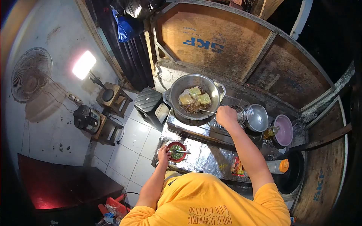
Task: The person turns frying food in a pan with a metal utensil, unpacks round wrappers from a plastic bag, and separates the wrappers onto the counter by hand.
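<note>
My right hand (227, 116) is closed around the thin metal handle of a cooking utensil (208, 111). Its far end reaches into a large metal wok (174, 91), where the tip is hidden in bubbling oil. Three square, yellow-green pieces of food (195, 92) are frying there, close together. My left hand (163, 154) grips the left rim of a small red bowl (177, 159). Inside the bowl is a chopped green mixture, with a metal spoon (184, 152) resting in it and its handle pointing right.
Right of the wok stand a metal basin (257, 117), a pink basin (283, 130) and an oil bottle (270, 132). An orange-capped container (277, 166) and a colourful packet (238, 167) lie nearer me. At left are a dark stool (148, 101), a rice cooker (86, 119) and a lit lamp (84, 65).
</note>
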Demonstrator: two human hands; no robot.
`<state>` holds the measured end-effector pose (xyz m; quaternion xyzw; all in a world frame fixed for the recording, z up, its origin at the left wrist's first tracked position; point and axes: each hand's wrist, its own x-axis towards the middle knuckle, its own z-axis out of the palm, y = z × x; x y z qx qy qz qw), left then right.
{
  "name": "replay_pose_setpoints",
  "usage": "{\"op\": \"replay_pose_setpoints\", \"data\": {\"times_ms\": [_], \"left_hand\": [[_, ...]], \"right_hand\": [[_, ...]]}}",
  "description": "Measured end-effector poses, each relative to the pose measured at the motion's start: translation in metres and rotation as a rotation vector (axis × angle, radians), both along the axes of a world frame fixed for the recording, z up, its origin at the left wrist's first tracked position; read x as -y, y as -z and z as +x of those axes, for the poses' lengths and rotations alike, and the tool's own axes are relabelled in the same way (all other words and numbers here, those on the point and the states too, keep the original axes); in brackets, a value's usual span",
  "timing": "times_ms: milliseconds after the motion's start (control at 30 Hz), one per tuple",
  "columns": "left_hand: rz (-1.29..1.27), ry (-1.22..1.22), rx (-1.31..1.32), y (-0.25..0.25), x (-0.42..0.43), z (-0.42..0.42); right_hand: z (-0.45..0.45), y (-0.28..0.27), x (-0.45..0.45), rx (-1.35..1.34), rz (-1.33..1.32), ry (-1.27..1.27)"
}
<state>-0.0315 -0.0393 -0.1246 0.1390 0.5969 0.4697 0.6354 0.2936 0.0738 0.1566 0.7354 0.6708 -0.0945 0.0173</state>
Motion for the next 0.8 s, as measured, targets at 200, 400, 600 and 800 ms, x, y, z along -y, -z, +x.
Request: {"op": "replay_pose_setpoints", "data": {"times_ms": [200,400,600,800], "left_hand": [[0.027,0.032,0.003,0.014,0.000,-0.005],[0.005,0.015,-0.021,0.016,0.000,-0.004],[-0.007,-0.007,-0.006,0.003,0.000,-0.001],[-0.007,0.003,-0.004,0.005,0.000,-0.003]], "right_hand": [[0.000,0.002,-0.001,0.017,0.027,-0.010],[0.002,0.004,-0.001,0.017,0.032,-0.019],[0.002,0.005,-0.002,0.004,0.000,0.009],[0.001,0.003,-0.001,0.002,-0.003,0.023]]}}
